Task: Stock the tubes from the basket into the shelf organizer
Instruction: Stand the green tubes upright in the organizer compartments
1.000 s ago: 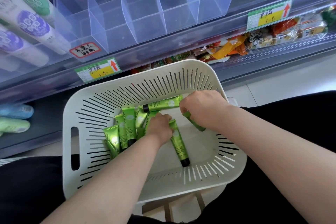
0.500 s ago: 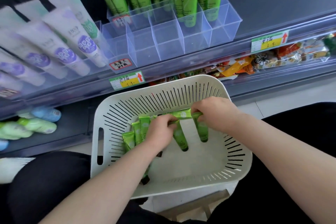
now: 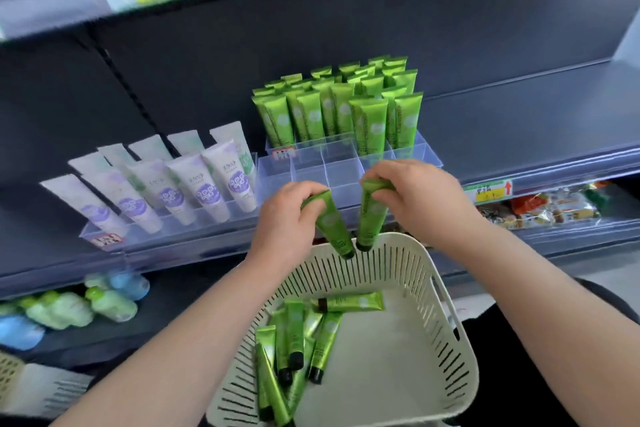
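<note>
Tube, green, black-capped — head view: pinched at the crimped end by the left hand; a second tube likewise pinched by the right hand; both are hung cap-down above the far rim of the basket. Loose tubes are left in the basket. Front cells of the shelf organizer are unfilled; rear cells are stocked. Risks judged: a slip from the thin fingertip hold; caps caught on cell dividers; upright tubes at the back tipped by a careless entry
</note>
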Available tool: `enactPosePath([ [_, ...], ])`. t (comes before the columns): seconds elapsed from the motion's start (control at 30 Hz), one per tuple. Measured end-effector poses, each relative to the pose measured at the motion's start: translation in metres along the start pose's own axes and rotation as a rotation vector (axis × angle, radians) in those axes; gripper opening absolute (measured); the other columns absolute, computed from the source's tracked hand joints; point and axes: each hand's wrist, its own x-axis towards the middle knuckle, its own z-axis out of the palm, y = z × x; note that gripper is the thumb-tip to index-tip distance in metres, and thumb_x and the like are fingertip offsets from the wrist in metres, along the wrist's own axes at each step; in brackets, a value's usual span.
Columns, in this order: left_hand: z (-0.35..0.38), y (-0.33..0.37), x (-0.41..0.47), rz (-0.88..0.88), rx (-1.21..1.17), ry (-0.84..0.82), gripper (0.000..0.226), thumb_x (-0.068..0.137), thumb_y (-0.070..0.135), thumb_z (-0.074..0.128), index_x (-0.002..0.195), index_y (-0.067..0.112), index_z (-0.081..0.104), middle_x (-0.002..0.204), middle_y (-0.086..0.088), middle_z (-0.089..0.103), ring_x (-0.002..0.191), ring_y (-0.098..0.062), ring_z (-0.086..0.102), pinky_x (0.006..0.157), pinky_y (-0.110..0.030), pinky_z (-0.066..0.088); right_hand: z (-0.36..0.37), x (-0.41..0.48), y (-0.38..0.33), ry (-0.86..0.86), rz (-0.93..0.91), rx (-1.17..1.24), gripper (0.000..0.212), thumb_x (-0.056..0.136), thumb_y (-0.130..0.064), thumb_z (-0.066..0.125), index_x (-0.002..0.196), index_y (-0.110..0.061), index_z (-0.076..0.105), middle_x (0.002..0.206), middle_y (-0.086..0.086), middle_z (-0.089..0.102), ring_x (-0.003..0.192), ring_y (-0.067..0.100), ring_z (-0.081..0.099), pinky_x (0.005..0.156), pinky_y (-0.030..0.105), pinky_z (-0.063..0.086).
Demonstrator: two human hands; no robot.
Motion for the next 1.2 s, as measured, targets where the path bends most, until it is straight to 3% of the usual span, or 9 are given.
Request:
enactPosePath([
  [0.17, -0.032, 0.028, 0.049, 0.086, -0.014, 0.246, 0.025, 0.092, 0.014, 0.056, 0.111, 0.024, 0.069, 0.108, 0.008, 0.064, 0.097, -0.006, 0.056, 0.082, -0.022, 0.04, -0.036, 0.037, -0.002, 0.277, -0.009, -0.022, 0.024, 0.09, -0.019, 0.057, 0.113, -0.025, 0.062, 0.11, -0.003, 0.065, 0.104, 0.024, 0.056, 0.078, 0.039, 0.047],
  [0.3, -0.03, 0.039, 0.092, 0.095, 0.067, 0.319, 0.026, 0.092, 0.013, 0.057, 0.112, 0.022, 0.07, 0.109, 0.005, 0.065, 0.095, -0.006, 0.053, 0.083, -0.017, 0.034, -0.038, 0.059, 0.009, 0.27, 0.001, -0.12, 0.026, 0.093, -0.019, 0.053, 0.117, -0.027, 0.06, 0.112, -0.002, 0.064, 0.105, 0.025, 0.055, 0.077, 0.037, 0.042],
  [0.47, -0.009, 0.031, 0.138, 0.079, 0.195, 0.261, 0.026, 0.096, 0.014, 0.054, 0.118, 0.019, 0.067, 0.12, -0.001, 0.064, 0.112, -0.019, 0.055, 0.088, -0.018, 0.032, -0.032, 0.071, 0.022, 0.237, -0.013, -0.165, 0.028, 0.093, -0.02, 0.054, 0.119, -0.028, 0.059, 0.113, -0.002, 0.064, 0.103, 0.024, 0.056, 0.078, 0.035, 0.04],
  [0.67, 0.017, 0.013, 0.176, -0.007, 0.282, 0.079, 0.026, 0.097, 0.014, 0.053, 0.119, 0.02, 0.066, 0.117, -0.005, 0.063, 0.097, -0.02, 0.055, 0.075, -0.029, 0.04, -0.026, 0.081, 0.03, 0.224, -0.036, -0.168, 0.029, 0.092, -0.018, 0.054, 0.119, -0.027, 0.059, 0.111, -0.002, 0.064, 0.102, 0.024, 0.057, 0.078, 0.036, 0.04],
  [0.87, 0.022, 0.003, 0.184, -0.016, 0.321, 0.014, 0.029, 0.097, 0.012, 0.051, 0.123, 0.018, 0.063, 0.119, -0.009, 0.062, 0.105, -0.027, 0.056, 0.083, -0.036, 0.047, -0.026, 0.091, 0.029, 0.238, -0.058, -0.157, 0.029, 0.091, -0.015, 0.055, 0.117, -0.028, 0.059, 0.104, -0.004, 0.065, 0.097, 0.023, 0.056, 0.07, 0.032, 0.036],
  [0.97, 0.015, 0.003, 0.177, 0.029, 0.344, 0.052, 0.032, 0.095, 0.015, 0.056, 0.128, 0.017, 0.057, 0.128, -0.005, 0.056, 0.116, -0.024, 0.052, 0.092, -0.036, 0.044, -0.029, 0.098, 0.022, 0.27, -0.068, -0.152, 0.026, 0.092, -0.014, 0.055, 0.115, -0.025, 0.06, 0.102, -0.002, 0.064, 0.095, 0.024, 0.055, 0.068, 0.033, 0.039],
  [1.1, -0.001, 0.001, 0.156, 0.13, 0.402, 0.106, 0.038, 0.094, 0.017, 0.059, 0.131, 0.016, 0.053, 0.133, -0.003, 0.052, 0.123, -0.023, 0.046, 0.093, -0.036, 0.042, -0.028, 0.111, 0.008, 0.304, -0.09, -0.155, 0.026, 0.093, -0.013, 0.052, 0.117, -0.022, 0.058, 0.104, 0.001, 0.062, 0.097, 0.025, 0.053, 0.067, 0.035, 0.041],
  [1.2, -0.011, -0.007, 0.134, 0.226, 0.554, 0.027, 0.041, 0.092, 0.022, 0.061, 0.131, 0.013, 0.054, 0.139, -0.004, 0.048, 0.127, -0.024, 0.04, 0.099, -0.04, 0.041, -0.021, 0.127, -0.003, 0.321, -0.108, -0.161, 0.029, 0.092, -0.01, 0.052, 0.119, -0.021, 0.057, 0.105, 0.002, 0.062, 0.099, 0.026, 0.052, 0.062, 0.033, 0.034],
])
